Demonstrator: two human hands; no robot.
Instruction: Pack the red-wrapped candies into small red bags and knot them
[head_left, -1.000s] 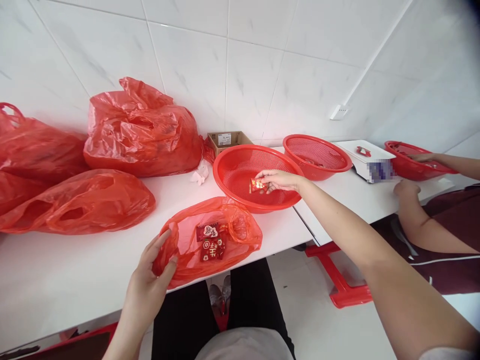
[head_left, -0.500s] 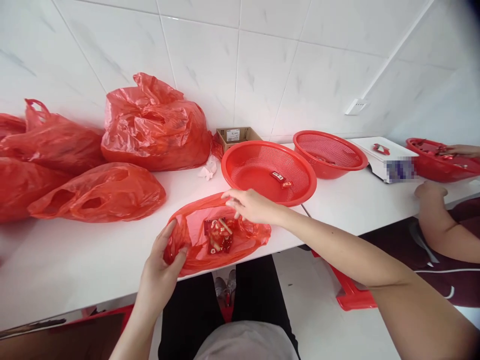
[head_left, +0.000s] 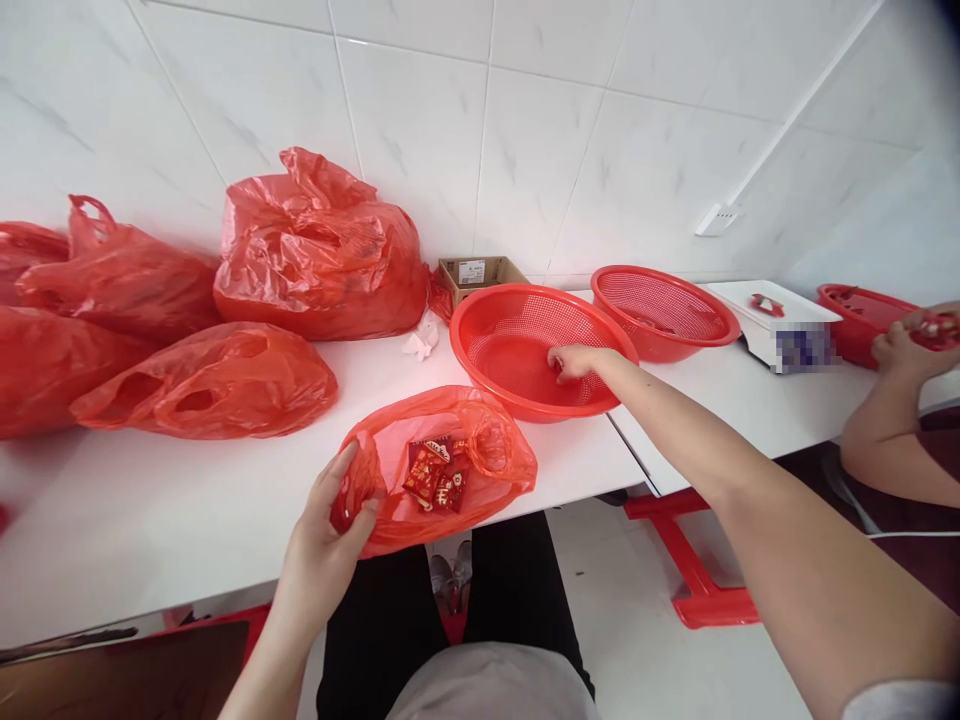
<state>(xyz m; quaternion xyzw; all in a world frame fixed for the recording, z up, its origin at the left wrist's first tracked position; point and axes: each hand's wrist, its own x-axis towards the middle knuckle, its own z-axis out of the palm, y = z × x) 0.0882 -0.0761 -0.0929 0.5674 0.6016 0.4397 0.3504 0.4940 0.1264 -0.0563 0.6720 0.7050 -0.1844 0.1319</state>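
My left hand (head_left: 330, 510) grips the left edge of an open red plastic bag (head_left: 397, 410) at the front of the table. Several small red packets (head_left: 435, 475) lie inside the bag. My right hand (head_left: 576, 363) reaches into the nearest red basket (head_left: 517, 400), behind and to the right of the bag. Its fingers are curled around the small packets there, which are mostly hidden by the hand.
Filled red bags (head_left: 322, 260) stand along the wall at the left. Behind the basket is a cardboard box (head_left: 480, 272). Another red basket (head_left: 660, 345), a white scale (head_left: 757, 325) and a person's hands (head_left: 911, 340) holding red packets are at the right.
My right hand has moved from above the bag into the basket and closed on the packets there. My left hand stays on the bag. The other person's hand has lifted packets from the far basket.
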